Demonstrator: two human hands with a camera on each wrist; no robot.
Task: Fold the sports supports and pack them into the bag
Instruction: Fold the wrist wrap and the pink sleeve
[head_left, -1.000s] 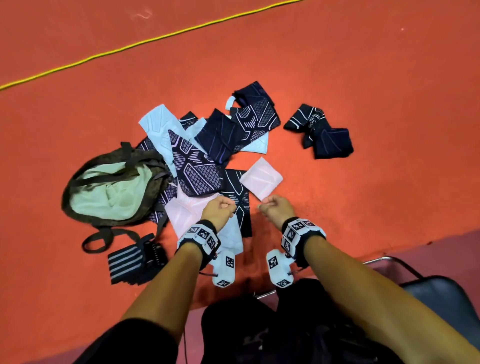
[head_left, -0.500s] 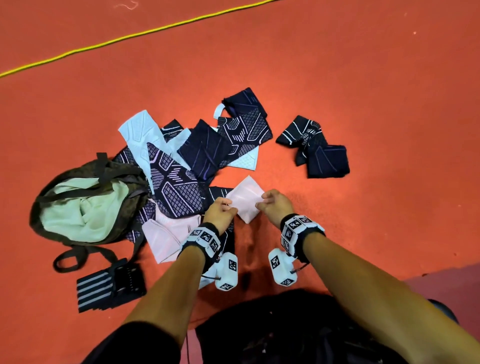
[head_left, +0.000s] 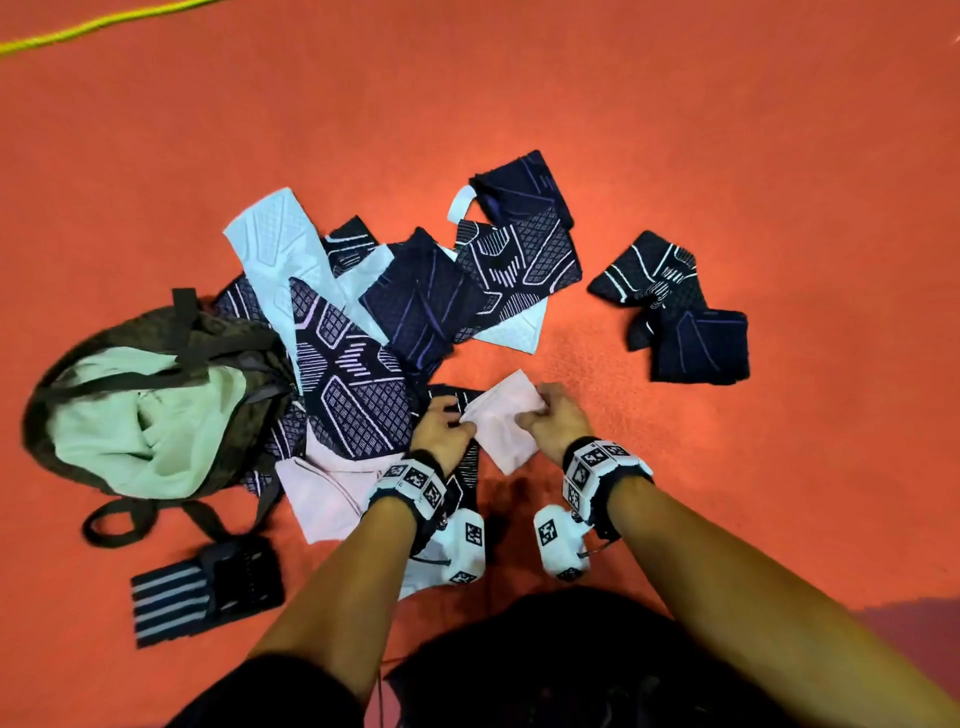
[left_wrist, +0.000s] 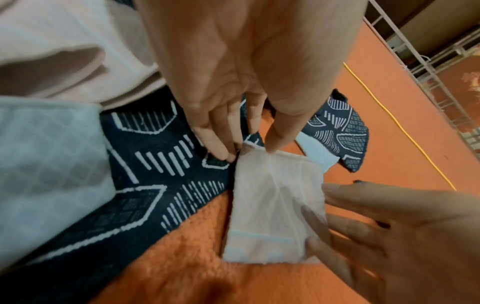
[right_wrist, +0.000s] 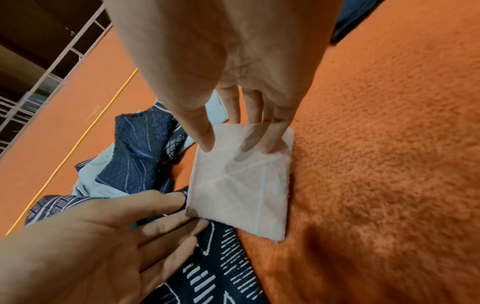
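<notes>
Both hands work one small pink support (head_left: 503, 427), folded to a rough square, lying on the orange floor (head_left: 675, 130) just R of the main pile, w/ its L corner overlapping a dark patterned support (left_wrist: 145, 181).

L hand (head_left: 441, 428): fingers mostly straight, tips down at the pink piece's L corner; in the L wrist view, thumb and forefinger tips meet right at that corner, looks like a light pinch/pin to keep the fold from springing open. R hand (head_left: 553, 418): fingers extended, thumb and fingertips (right_wrist: 272, 142) pressing flat on the far edge of the square, prob. flattening the crease. So hands are close together, each on an opposite side of the same piece, neither wrapped round it.

Step, as I read it: finishing/smoothing the fold before the piece goes in the bag.

Bag (head_left: 78, 374): olive, mouth open w/ pale green lining showing, on the floor at the L of the pile, touching it; short carry from here. Can't tell if anything is packed inside yet.

Rest of pile: several dark blue patterned supports and light blue ones (head_left: 275, 244) heaped between bag and hands, unfolded. Another pink one (head_left: 327, 493) near L wrist. Two dark pieces (head_left: 691, 322) sit apart to the R. Striped wrap (head_left: 202, 592) lies below the bag.
</notes>
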